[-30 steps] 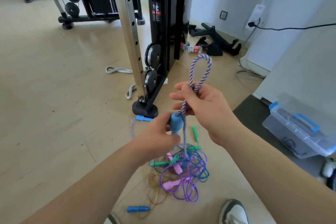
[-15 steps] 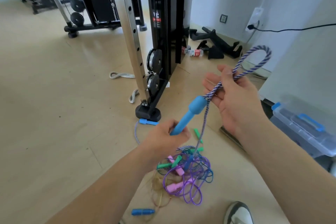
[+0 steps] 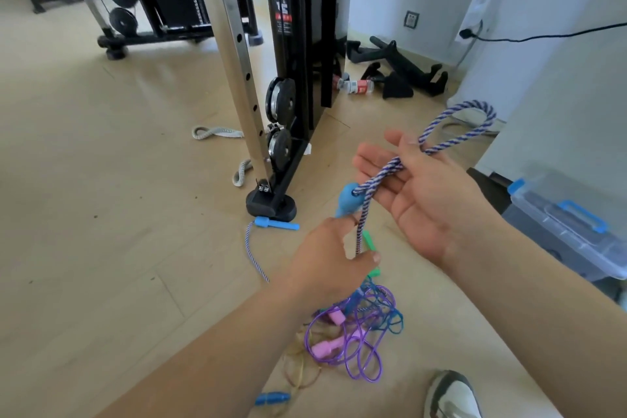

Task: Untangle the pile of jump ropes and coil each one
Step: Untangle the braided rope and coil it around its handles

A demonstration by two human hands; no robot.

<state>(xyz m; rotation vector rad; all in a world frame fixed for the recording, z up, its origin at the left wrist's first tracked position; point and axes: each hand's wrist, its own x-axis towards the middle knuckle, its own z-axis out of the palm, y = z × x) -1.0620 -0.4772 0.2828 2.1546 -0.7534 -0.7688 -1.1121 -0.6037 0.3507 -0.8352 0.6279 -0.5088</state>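
Observation:
My left hand [image 3: 330, 256] grips a light blue handle [image 3: 346, 203] of the blue-and-white braided rope [image 3: 461, 119]. That rope crosses the palm of my right hand [image 3: 417, 187], whose fingers are spread and nearly straight, and forms a loop beyond it. One strand drops to the tangled pile [image 3: 353, 326] of purple, blue and tan ropes with pink and green handles on the floor below my hands. The braided rope's other blue handle [image 3: 274, 224] lies by the machine's foot.
A cable machine's steel upright [image 3: 237, 61] and black base [image 3: 271, 207] stand just left of the pile. A clear bin with blue latches [image 3: 570, 231] sits at right. A blue handle [image 3: 271, 398] and my shoe [image 3: 451, 394] are near the bottom. Grey straps [image 3: 213, 132] lie left.
My right hand has swung the braided loop from upright to the right and opened its fingers. My left hand keeps hold of the blue handle, which rose and tilted.

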